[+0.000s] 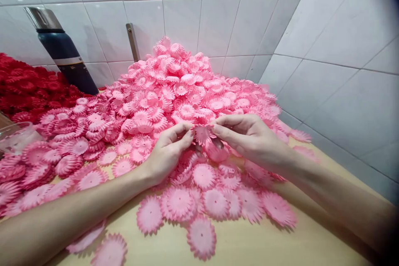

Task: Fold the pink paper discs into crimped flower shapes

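Between both hands, in the middle of the head view, is a pink flower-shaped petal piece [203, 134] with a fringed edge. My left hand [170, 149] pinches its left edge between thumb and fingers. On the opposite edge, the thumb and forefinger of my right hand [249, 137] are closed on it. Lower fingers of both hands are partly hidden behind the piece. Just below the hands lie loose pink petal pieces [204, 176], round with notched rims and some with a small centre hole. Behind the hands rises a large heap of pink petal pieces [183, 87].
A dark blue bottle [67, 56] with a steel cap stands at the back left, beside a heap of red petal pieces [28, 85]. A clear plastic container [18, 139] sits at the left edge. White tiled walls [215, 20] bound the pale table [246, 245] behind and right.
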### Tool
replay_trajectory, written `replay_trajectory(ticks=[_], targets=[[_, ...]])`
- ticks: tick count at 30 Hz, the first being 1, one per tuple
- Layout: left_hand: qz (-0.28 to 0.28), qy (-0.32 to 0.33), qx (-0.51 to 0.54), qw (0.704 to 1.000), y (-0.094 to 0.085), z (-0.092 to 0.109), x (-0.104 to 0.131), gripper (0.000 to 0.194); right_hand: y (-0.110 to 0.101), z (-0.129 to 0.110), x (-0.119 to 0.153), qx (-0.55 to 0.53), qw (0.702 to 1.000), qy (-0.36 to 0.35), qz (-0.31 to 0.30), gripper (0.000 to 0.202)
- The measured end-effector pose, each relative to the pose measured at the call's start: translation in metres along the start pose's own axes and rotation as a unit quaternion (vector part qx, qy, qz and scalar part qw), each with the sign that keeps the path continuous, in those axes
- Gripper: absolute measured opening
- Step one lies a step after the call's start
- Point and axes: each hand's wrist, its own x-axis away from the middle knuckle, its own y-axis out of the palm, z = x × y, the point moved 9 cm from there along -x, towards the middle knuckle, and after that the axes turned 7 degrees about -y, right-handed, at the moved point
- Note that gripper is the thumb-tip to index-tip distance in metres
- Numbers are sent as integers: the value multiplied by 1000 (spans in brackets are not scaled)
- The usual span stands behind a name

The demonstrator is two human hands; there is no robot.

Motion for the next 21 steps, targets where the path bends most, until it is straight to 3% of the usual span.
replay_trajectory(ticks=[5, 9, 15, 21], targets=[[82, 29, 21, 996, -11, 6, -2, 16, -11, 2, 0, 51, 995, -2, 90, 18], [108, 68, -36, 991, -16, 14, 0, 15, -4, 0, 1, 35, 995, -31, 85, 17], [100, 68, -62, 991, -13, 16, 4, 14, 4, -22, 5, 165, 974, -140, 71, 11], [102, 83, -115, 985, -10, 19, 6, 17, 4, -22, 6, 183, 968, -156, 65, 12]])
